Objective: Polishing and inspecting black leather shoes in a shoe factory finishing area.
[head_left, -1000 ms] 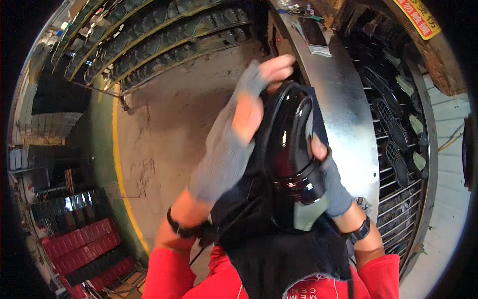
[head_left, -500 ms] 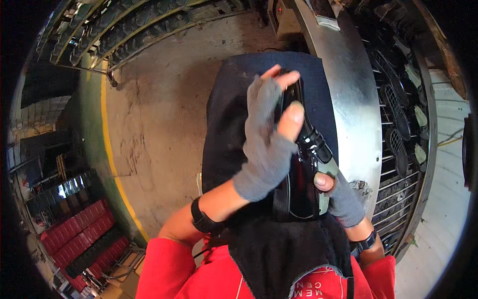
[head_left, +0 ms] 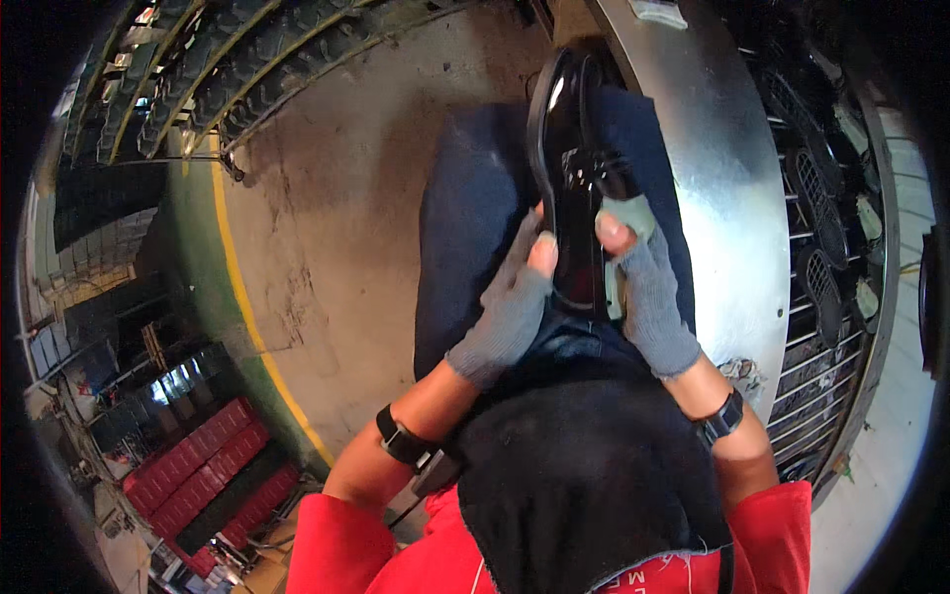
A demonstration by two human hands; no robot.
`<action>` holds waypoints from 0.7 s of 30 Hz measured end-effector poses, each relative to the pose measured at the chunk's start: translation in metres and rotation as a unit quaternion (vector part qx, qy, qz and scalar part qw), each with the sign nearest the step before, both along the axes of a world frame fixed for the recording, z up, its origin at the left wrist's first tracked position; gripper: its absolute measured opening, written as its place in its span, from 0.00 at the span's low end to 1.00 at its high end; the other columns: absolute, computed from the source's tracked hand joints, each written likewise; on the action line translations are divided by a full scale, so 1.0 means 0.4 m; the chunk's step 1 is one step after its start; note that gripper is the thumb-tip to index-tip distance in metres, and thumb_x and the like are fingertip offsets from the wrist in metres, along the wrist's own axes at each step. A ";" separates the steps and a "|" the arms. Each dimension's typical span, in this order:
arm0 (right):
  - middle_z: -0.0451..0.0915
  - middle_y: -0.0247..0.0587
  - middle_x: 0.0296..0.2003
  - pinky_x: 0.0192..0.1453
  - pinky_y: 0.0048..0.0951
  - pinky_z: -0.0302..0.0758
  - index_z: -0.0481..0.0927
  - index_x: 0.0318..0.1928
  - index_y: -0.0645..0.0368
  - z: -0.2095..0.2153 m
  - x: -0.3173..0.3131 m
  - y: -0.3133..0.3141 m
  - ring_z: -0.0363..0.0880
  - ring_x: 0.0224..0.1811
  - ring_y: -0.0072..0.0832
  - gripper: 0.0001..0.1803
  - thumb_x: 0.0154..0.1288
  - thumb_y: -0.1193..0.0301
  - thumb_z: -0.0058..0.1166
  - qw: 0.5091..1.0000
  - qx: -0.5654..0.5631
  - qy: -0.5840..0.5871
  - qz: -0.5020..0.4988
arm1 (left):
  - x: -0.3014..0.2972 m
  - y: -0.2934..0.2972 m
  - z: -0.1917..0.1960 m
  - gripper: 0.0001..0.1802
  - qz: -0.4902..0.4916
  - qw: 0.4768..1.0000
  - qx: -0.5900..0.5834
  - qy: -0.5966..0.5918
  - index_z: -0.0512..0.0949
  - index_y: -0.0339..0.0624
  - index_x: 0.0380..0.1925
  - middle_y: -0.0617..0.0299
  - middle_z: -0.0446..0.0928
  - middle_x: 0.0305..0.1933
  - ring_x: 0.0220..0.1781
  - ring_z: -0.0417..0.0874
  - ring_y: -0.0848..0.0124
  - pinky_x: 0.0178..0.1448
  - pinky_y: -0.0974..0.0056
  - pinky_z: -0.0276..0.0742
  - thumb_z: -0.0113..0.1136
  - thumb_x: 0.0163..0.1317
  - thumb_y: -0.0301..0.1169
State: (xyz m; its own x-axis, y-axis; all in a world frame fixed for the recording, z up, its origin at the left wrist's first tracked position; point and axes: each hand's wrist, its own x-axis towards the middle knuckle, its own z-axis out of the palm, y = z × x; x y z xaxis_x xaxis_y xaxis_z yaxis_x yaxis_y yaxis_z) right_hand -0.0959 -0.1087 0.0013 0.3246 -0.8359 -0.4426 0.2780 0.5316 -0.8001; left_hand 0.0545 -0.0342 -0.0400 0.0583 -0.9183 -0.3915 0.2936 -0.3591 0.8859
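Note:
A glossy black shoe (head_left: 570, 188) with a strap across its upper is held above my lap, its far end pointing away from me. My left hand (head_left: 510, 302), in a grey fingerless glove, is closed on the near left side of the shoe, thumb along the edge. On the near right side my right hand (head_left: 648, 292), gloved the same way, grips it too, thumb pressed near the opening. A pale green piece (head_left: 631, 211), which looks like a shoe last, shows by my right thumb. The fingers under the shoe are hidden.
A metal counter (head_left: 727, 218) runs along my right, beside a barred rack (head_left: 821, 366) holding several dark soles. Racks of dark shoes (head_left: 247, 69) stand at the far left. Red slatted panels (head_left: 208, 450) are at the lower left. A yellow line (head_left: 247, 307) marks the floor.
My left hand has come down from the top of the shoe to its near left side. The shoe has moved away from me, and its far part is uncovered.

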 end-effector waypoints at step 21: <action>0.72 0.43 0.71 0.69 0.40 0.74 0.75 0.71 0.61 -0.057 -1.318 0.348 0.75 0.67 0.32 0.30 0.78 0.56 0.54 0.794 -0.038 0.528 -0.299 | 0.232 -0.160 0.397 0.56 -0.244 0.908 -0.242 0.241 0.54 0.30 0.81 0.41 0.80 0.65 0.68 0.80 0.56 0.74 0.55 0.69 0.41 0.75 0.71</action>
State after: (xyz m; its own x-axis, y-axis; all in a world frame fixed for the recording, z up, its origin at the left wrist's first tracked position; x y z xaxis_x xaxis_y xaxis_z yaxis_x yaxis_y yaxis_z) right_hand -0.6231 0.0304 -0.0214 -0.6581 -0.7386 -0.1459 -0.3843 0.4962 -0.7785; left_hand 0.1473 -0.0982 0.1187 -0.4723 -0.8601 0.1929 0.6001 -0.1534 0.7851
